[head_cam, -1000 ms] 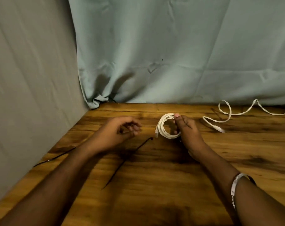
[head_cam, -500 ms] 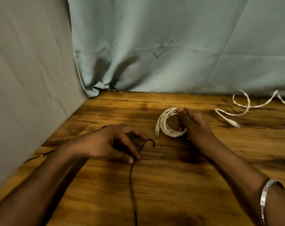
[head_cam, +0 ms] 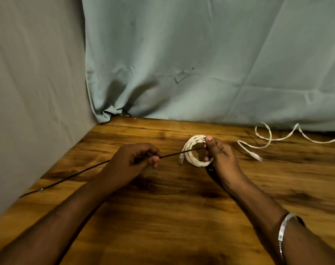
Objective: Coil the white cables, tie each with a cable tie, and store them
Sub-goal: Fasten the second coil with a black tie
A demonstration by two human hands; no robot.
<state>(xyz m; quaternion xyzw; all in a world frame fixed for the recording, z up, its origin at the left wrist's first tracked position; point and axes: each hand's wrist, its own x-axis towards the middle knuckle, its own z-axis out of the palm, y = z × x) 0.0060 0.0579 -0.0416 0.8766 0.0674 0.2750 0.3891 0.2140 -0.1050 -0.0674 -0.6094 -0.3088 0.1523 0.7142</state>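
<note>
The right hand grips the coiled white cable just above the worktop, so the loops cannot spring open. The left hand, left of the coil, pinches a black cable tie and aims its tip across the coil, probably to thread it. A second white cable lies loose to the right of the coil, not yet coiled.

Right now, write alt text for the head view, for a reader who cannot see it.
A person's right hand holds a coiled white cable upright on a wooden table, while the left hand pinches a black cable tie and points its tip into the coil. A second, uncoiled white cable lies at the right, before a pale cloth backdrop.
</note>
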